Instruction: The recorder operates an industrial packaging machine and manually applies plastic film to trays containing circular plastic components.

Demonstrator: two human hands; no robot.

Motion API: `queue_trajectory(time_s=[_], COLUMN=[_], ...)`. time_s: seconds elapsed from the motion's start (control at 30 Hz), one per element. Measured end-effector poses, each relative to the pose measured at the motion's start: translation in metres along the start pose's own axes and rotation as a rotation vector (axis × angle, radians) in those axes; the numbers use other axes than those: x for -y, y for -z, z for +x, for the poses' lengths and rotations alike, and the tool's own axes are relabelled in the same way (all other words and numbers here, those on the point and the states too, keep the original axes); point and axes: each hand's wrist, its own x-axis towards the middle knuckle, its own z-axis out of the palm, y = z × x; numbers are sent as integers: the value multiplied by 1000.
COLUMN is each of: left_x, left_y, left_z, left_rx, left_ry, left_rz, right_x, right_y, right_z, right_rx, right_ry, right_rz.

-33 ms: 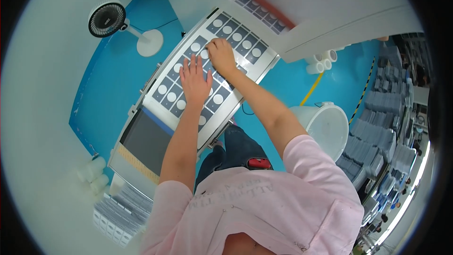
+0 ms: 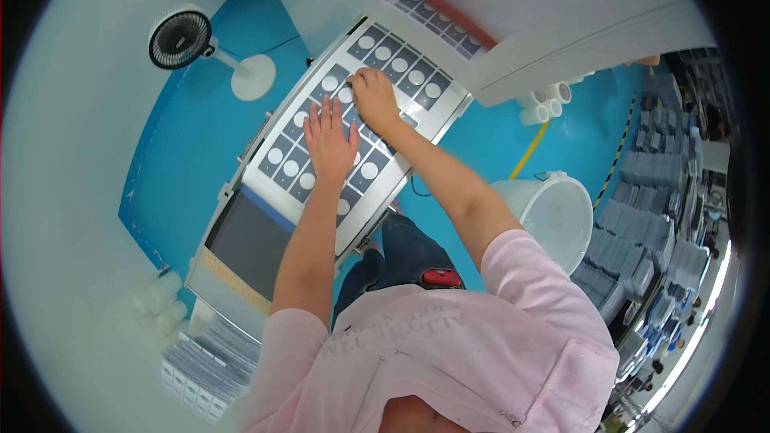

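- On the white machine bed [image 2: 437, 116], a printed sheet [image 2: 365, 152] of dark grey cards with white discs lies under both hands.
- Left hand [image 2: 329, 144]: palm down on the sheet, fingers fairly straight and a little apart, thumb out to the right; nothing grasped.
- Right hand [image 2: 375, 100]: just ahead of the left, fingers bent, tips down near the sheet's upper part. Whether they pinch anything, cannot tell; the thumb is hidden.
- Beyond the right hand, a second sheet [image 2: 399, 66] of like pattern, white strip between the two.
- Farther on, a red bar [image 2: 453, 12] at the white housing, more printed cards beside it.
- Nearer end of bed: dark grey panel [image 2: 253, 232], blue edge, yellowish strip [image 2: 233, 279].
- Floor, blue: fan [image 2: 180, 38] to the left; white bucket [image 2: 557, 224] right; white rolls [image 2: 533, 115] past it.
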Motion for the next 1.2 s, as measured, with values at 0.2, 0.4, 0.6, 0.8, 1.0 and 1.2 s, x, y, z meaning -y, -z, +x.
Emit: queue_trajectory(time_s=[0.2,0.4,0.6,0.8,1.0,1.2], left_x=[0,-23,-11,17,16,11], left_y=[16,-15,-14,-11,-19,-19], left_z=[13,-17,-14,-4,-5,-9], left_rx=[13,17,51,25,68,101], left_ry=[-15,-154,-134,-149,-120,-106], left_rz=[1,-49,40,91,160,159], right_x=[4,-24,1,14,21,35], right_y=[30,33,76,215,406,426], right_z=[-23,-91,-82,-33,40,67], right_rx=[55,190,397,-185,-892,-715], right_ry=[105,44,-23,239,154,126], right_rz=[15,74,-29,106,-131,-6])
